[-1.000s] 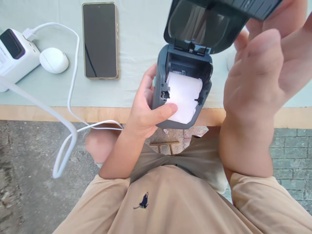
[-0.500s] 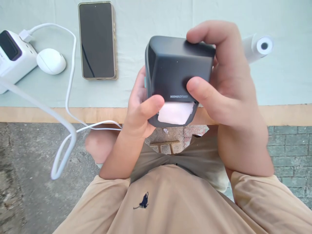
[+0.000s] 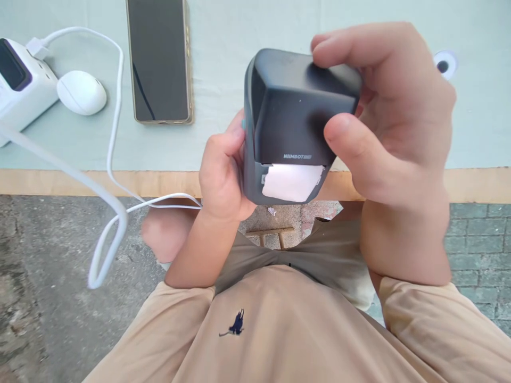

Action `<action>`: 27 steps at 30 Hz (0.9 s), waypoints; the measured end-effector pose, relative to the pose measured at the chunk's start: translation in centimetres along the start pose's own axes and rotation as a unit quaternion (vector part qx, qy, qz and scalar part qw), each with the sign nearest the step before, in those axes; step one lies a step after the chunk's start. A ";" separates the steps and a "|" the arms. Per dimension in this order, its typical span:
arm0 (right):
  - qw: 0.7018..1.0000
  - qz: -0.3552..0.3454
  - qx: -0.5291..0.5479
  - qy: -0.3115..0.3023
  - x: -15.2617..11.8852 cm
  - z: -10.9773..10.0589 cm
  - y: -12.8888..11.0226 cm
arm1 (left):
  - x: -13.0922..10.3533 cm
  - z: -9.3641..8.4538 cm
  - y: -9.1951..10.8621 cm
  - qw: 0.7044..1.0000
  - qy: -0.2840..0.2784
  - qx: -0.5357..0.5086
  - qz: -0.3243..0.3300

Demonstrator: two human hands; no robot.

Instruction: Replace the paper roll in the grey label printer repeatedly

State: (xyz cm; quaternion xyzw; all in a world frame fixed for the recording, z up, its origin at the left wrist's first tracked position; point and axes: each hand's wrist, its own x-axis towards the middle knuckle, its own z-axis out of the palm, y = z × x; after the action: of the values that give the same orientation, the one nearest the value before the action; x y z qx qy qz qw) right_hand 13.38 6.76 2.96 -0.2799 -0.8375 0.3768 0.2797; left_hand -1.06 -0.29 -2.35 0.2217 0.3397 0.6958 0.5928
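A dark label printer marked NIIMBOT is held up over the table's front edge, with a piece of white label paper showing at its slot. My left hand is closed around its left side, its fingers partly hidden behind the body. At the upper right corner, my right hand is curled around the dark cover, forefinger over the top and thumb at the right of the front face. Whether each fingertip presses on the cover is hard to tell. The right hand's other fingers are mostly hidden.
A phone lies on the pale tablecloth. Left of it are a white egg-shaped device and a white power block with a plugged-in cable hanging over the edge. A white roll is partly hidden behind my right hand.
The printer has shifted slightly right and up in view. My right thumb has slid toward the cover's right edge, and the right hand now hides more of the white roll.
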 end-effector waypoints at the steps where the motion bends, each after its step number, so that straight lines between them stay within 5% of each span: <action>1: 1.000 -0.001 0.012 -0.003 0.0 -0.1 0.0 | 0.0 -0.1 0.0 1.000 0.003 0.002 -0.003; 11: 0.996 -0.024 0.043 -0.073 0.0 -0.5 -0.3 | -0.3 -0.4 0.3 0.998 0.037 -0.056 0.000; 17: 0.998 -0.033 -0.048 -0.033 -0.1 -1.0 -0.2 | -0.4 -0.3 0.0 0.998 0.052 -0.024 -0.007; 22: 0.995 -0.055 -0.036 -0.077 -0.1 -0.8 -0.2 | -0.5 -0.3 0.5 0.998 0.049 -0.009 -0.041; 27: 0.994 -0.070 -0.037 -0.070 0.0 -1.0 -1.2 | -0.4 0.0 -0.2 0.998 0.041 -0.047 0.016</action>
State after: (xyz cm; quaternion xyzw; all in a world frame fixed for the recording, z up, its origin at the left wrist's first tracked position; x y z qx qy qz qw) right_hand 13.70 6.58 4.45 -0.2032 -0.8859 0.3438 0.2360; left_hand -0.86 -0.64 -2.44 0.1703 0.3273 0.7285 0.5772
